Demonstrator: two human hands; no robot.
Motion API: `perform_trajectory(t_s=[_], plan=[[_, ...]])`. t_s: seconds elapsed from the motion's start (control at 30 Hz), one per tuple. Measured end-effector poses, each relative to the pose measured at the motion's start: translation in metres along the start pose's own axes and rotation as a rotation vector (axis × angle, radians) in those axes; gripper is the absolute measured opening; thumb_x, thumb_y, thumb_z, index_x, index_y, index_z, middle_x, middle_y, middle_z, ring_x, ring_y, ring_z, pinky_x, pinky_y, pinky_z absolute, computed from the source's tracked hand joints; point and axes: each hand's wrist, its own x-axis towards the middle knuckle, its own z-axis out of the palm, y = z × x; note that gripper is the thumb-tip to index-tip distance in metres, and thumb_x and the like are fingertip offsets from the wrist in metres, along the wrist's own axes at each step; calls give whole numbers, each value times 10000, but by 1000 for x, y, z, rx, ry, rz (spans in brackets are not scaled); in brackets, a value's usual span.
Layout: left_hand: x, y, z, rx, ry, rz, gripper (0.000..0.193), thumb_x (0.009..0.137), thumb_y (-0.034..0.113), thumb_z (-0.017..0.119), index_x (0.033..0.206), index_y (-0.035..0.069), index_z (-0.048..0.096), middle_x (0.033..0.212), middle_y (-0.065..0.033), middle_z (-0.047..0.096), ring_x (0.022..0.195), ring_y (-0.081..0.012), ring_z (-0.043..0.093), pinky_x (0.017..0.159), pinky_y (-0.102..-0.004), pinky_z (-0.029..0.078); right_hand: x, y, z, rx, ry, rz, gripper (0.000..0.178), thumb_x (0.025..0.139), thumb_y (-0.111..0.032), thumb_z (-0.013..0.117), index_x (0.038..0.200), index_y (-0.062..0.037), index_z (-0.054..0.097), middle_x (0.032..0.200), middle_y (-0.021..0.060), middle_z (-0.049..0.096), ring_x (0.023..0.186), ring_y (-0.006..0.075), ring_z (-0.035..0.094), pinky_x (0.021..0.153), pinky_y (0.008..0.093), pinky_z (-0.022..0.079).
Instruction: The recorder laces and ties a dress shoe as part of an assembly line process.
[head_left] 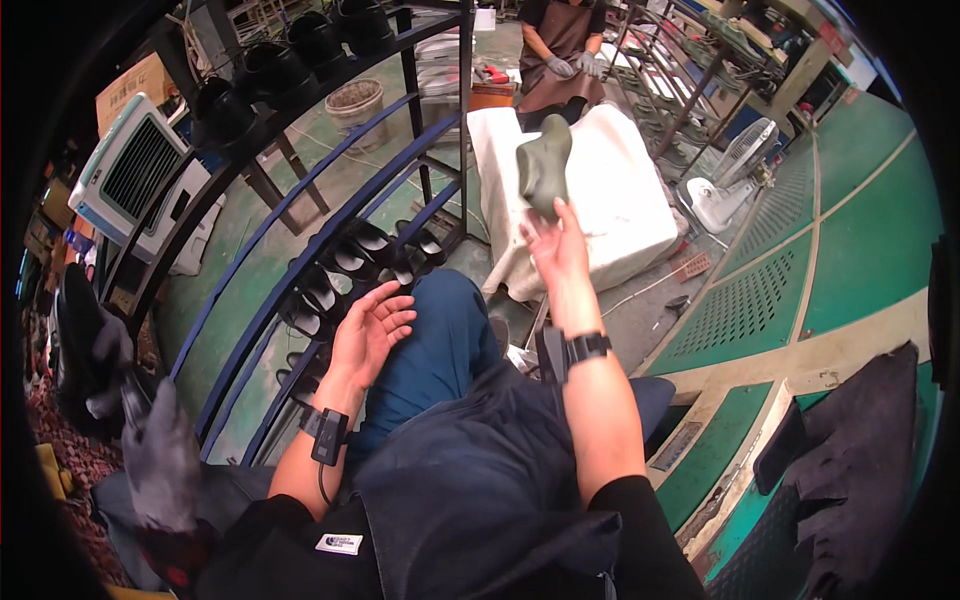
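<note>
Person's right hand [555,245] was at the near end of a green shoe [545,165], white cloth [620,170] behind — grip unclear. Left hand [372,335] hung open beside the knee [445,300].

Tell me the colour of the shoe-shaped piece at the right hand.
Dark olive green; the shoe-shaped piece shows best in the head view.

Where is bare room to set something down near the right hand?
On the white cloth: a broad bare patch right of the green shoe, toward the fan, and a narrower one left of it, toward the rack post. The lower rack near the left hand is crowded with black shoes.
</note>
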Motion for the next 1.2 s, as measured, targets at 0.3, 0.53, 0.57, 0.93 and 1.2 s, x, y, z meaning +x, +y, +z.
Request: perform_trajectory(t_s=[0.3, 0.53, 0.57, 0.93, 1.2], plan=[[15, 2, -20, 33, 26, 24, 429, 1016, 287, 464, 1330, 1, 523, 1131, -126, 659, 981, -207, 651, 845, -321, 516, -66, 5, 16, -483, -205, 414, 467, 963, -195, 597, 1375, 4, 510, 1214, 152, 623, 1101, 244, 629, 841, 347, 544], [62, 10, -1, 101, -31, 131, 380, 1014, 248, 494, 1302, 10, 561, 1129, -133, 665, 982, -207, 650, 836, -314, 510, -141, -118, 75, -1116, -674, 426, 373, 976, -169, 607, 1317, -22, 579, 1109, 80, 673, 1008, 130, 640, 870, 286, 524], [67, 15, -2, 127, -32, 155, 364, 1012, 229, 505, 1295, 9, 569, 1138, -130, 664, 988, -208, 651, 832, -311, 506, -159, -133, 76, -1079, -644, 478, 367, 973, -155, 615, 1315, -23, 584, 1114, 80, 674, 1018, 128, 638, 884, 287, 519], [197, 107, -49, 1576, 2, 834, 538, 865, 280, 642, 1344, 56, 546, 1369, -204, 525, 1315, -353, 473, 1086, -403, 403, -298, -194, -1, -982, -146, 421, 491, 890, -186, 671, 1309, 43, 559, 1084, 174, 681, 936, 263, 695, 783, 366, 568], [249, 91, -206, 1818, 11, 401, 793, 827, 373, 667, 1473, 3, 392, 1407, -262, 517, 1310, -400, 500, 1082, -450, 400, -263, -189, -50, -1959, -268, 262, 406, 901, -310, 653, 1254, -112, 618, 1073, 161, 661, 1016, 371, 622, 853, 456, 508]])
